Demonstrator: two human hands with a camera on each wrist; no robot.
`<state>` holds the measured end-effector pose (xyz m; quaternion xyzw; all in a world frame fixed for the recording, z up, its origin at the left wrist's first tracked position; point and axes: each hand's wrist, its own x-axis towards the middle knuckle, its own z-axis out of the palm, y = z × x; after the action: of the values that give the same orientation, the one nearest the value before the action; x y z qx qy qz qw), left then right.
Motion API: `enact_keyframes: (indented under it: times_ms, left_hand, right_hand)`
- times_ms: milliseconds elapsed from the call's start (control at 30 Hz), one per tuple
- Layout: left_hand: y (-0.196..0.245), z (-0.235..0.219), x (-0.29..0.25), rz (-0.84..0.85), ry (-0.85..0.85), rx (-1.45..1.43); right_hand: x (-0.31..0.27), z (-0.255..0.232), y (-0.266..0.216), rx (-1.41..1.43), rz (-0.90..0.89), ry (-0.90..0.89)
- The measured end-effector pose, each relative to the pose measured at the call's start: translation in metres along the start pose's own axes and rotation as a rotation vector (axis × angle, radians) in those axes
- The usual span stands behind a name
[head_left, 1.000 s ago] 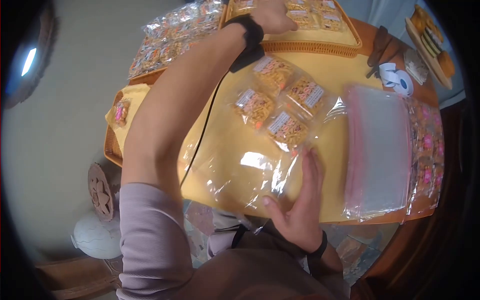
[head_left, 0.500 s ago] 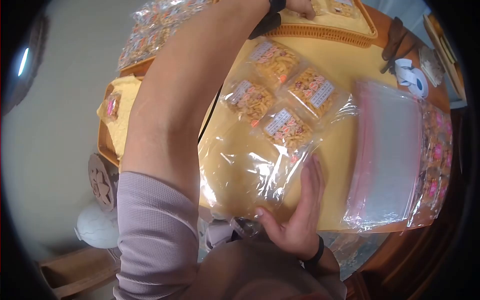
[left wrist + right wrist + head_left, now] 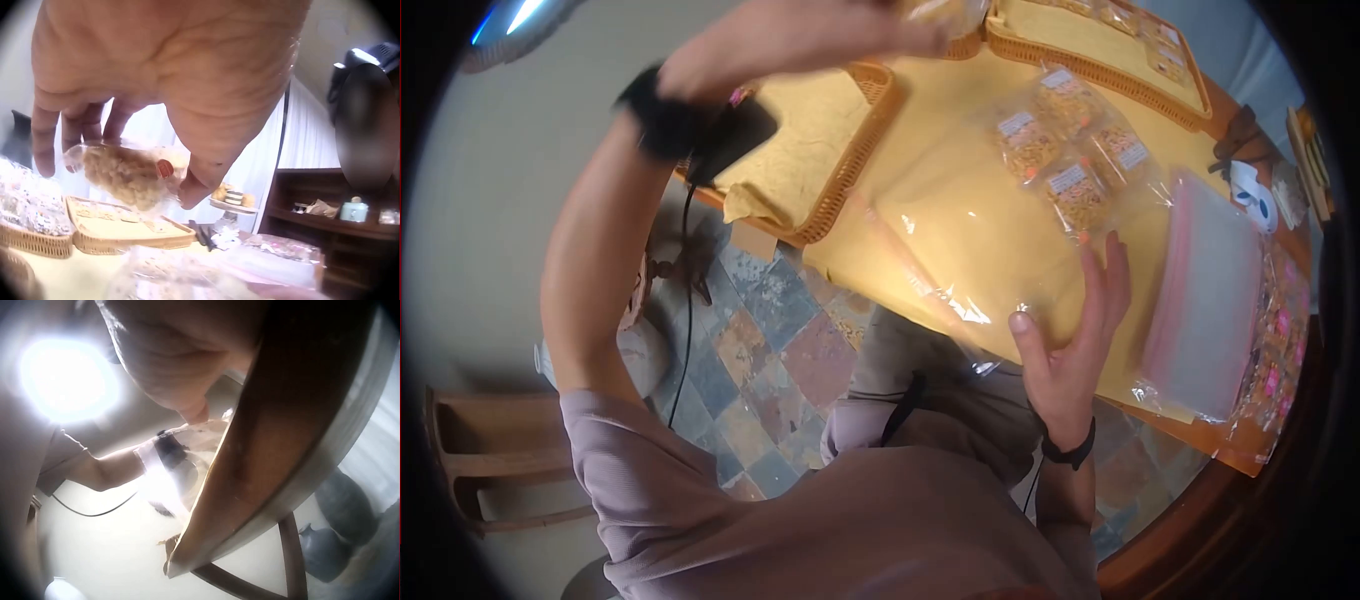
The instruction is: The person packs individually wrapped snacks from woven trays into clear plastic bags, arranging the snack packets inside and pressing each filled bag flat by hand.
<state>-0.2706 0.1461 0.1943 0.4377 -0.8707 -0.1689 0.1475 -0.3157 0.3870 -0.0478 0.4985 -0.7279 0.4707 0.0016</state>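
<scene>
My left hand (image 3: 820, 40) is raised at the top left, blurred. In the left wrist view its fingers and thumb pinch a small clear packet (image 3: 125, 175) of pale yellow crunchy snack with a round red sticker. On the yellow cloth lies a large clear plastic bag (image 3: 950, 200), with several labelled snack packets (image 3: 1080, 195) grouped at its far end. My right hand (image 3: 1070, 365) rests at the bag's near right edge, fingers straight and thumb spread away from them. The tabletop hides part of this hand in the right wrist view.
Stacked clear bags (image 3: 1205, 290) with pink edges lie at the right, beside pink-labelled packets (image 3: 1285, 340). Wicker trays stand left (image 3: 845, 190) and back (image 3: 1090, 75); the back one holds several packets. A white tape roll (image 3: 1255, 200) sits at the right edge. A cable hangs from the left wrist.
My left hand has come back from the rear tray, swinging left with a snack packet in its fingers. The head view has turned left. The right hand has stayed by the large bag.
</scene>
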Motion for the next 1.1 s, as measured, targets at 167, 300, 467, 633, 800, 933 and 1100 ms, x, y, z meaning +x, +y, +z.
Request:
enact_keyframes:
  times_ms: [167, 300, 467, 633, 800, 933, 1100]
  left_hand:
    - [-0.126, -0.005, -0.113, 0.519, -0.320, -0.087]
    - [-0.134, 0.032, -0.164, 0.446, -0.575, -0.119]
    - [-0.134, 0.100, -0.156, 0.546, -0.213, -0.139]
    - [-0.115, 0.142, -0.141, 0.502, -0.041, -0.276]
    - [-0.097, 0.159, -0.109, 0.536, -0.041, -0.260]
    - [-0.089, 0.180, -0.082, 0.532, 0.115, -0.225]
    - [-0.075, 0.187, -0.053, 0.497, 0.095, -0.309]
  right_hand:
    - [0.004, -0.015, -0.022, -0.084, -0.109, -0.019]
    - [0.015, -0.013, -0.058, -0.257, -0.271, -0.098]
    - [0.028, -0.002, -0.076, -0.504, -0.211, -0.195]
    - [0.025, -0.004, -0.056, -0.506, -0.202, -0.134]
    - [0.029, -0.005, -0.050, -0.443, -0.244, -0.057]
    - [0.032, -0.004, -0.054, -0.341, -0.243, 0.002]
    - [0.034, 0.001, -0.054, -0.284, -0.243, 0.029]
